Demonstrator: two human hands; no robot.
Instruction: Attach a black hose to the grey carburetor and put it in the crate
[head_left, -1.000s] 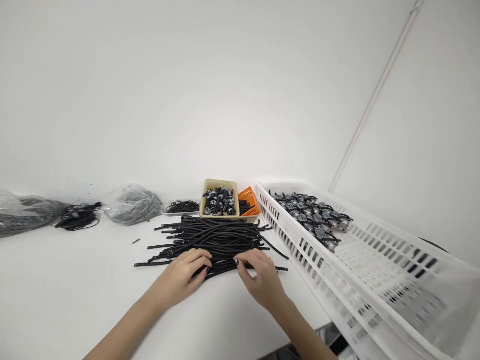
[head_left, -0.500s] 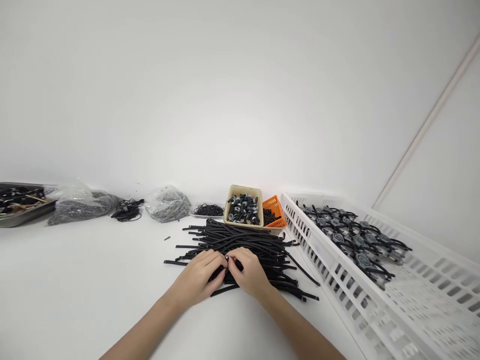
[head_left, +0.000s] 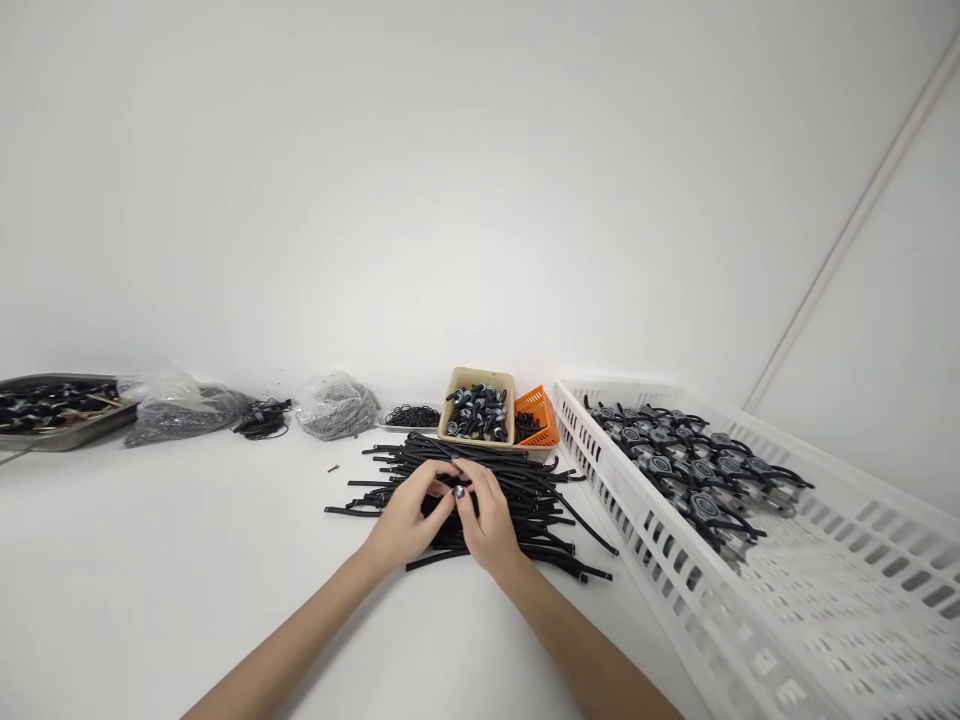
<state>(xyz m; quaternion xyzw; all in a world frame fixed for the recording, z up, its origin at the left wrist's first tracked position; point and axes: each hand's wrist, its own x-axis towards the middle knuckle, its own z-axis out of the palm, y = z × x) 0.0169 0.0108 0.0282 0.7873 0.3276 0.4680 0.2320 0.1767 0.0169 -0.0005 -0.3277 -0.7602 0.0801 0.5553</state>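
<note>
Above a pile of black flexible tubes, my left hand and my right hand meet fingertip to fingertip. Between their thumbs and fingers shows a small dark part with a round silvery face. Both hands are closed on it, though the fingers cover most of it and its kind is not clear. The tubes lie roughly crosswise under and around the hands, many with a pale band near the end.
Behind the pile stand a cream bin of black-and-silver parts and an orange basket. A long white crate on the right holds dial-like parts. Along the wall sit a metal tray, plastic bags, a black cord bundle and a small tray of black rings.
Both hands have risen slightly away from me and turned, so a round silvery face now shows between the thumbs. The camera view has shifted a little.
</note>
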